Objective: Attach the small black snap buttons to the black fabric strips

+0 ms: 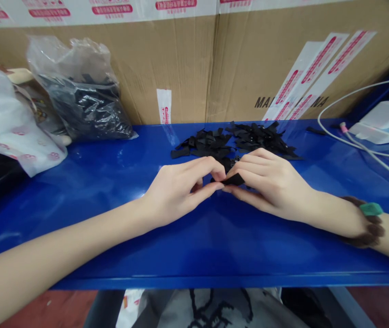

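A small black fabric strip is pinched between both hands over the middle of the blue table. My left hand grips its left end with thumb and fingertips. On the other side, my right hand has its thumb and fingers closed on the same strip, and the fingertips of both hands nearly touch. Just behind the hands lie two heaps of black strips, a left heap and a right heap. The hands partly hide the near edge of the heaps.
A clear plastic bag of black pieces stands at the back left, beside a white printed bag. Behind the table rises a large cardboard box. White cables and a white device lie at the right.
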`<state>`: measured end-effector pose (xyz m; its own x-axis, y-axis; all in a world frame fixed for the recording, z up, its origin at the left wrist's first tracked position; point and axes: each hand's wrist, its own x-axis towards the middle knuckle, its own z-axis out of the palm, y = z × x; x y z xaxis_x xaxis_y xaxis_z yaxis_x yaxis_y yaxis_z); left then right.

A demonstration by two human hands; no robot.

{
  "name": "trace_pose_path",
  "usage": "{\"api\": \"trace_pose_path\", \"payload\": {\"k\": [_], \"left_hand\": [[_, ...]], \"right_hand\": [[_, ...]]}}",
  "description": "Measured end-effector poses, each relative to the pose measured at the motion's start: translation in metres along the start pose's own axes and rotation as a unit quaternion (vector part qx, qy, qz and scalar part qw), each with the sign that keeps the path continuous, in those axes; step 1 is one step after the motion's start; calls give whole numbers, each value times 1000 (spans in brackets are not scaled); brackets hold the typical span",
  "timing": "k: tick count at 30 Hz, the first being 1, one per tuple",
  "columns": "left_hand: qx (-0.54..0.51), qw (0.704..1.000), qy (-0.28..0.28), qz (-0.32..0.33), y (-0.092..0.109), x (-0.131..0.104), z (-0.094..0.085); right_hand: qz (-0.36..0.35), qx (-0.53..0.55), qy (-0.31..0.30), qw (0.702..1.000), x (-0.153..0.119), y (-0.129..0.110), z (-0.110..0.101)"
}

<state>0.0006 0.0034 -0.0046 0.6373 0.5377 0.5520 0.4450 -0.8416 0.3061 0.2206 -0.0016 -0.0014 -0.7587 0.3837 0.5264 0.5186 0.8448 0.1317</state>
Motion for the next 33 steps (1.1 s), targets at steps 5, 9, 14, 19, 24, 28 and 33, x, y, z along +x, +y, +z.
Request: {"api": "trace_pose_path", "payload": {"k": [5,9,14,19,24,28,33], "left_hand": [[-81,994,12,-71,7,4,-2],[-230,955,4,-187,9,8,-2],[-306,922,-26,-234,3,8,0],[-302,925,-29,-227,2,6,0],[-280,933,-19,-226,1,5,-1],[-266,938,-20,-222,-1,5,0],[-250,944,-33,-214,0,5,0]], "right_hand": [[12,-1,17,1000,-1,-1,-1],[24,11,38,999,-1,-3,-1],[7,14,46,999,-1,-4,0],[0,-9,59,998,-3,-2,-2],[17,-47,61,997,-4,10,-7],[44,-81,45,995,-4,20,-8],[77,-230,15,970,-5,37,-12]]}}
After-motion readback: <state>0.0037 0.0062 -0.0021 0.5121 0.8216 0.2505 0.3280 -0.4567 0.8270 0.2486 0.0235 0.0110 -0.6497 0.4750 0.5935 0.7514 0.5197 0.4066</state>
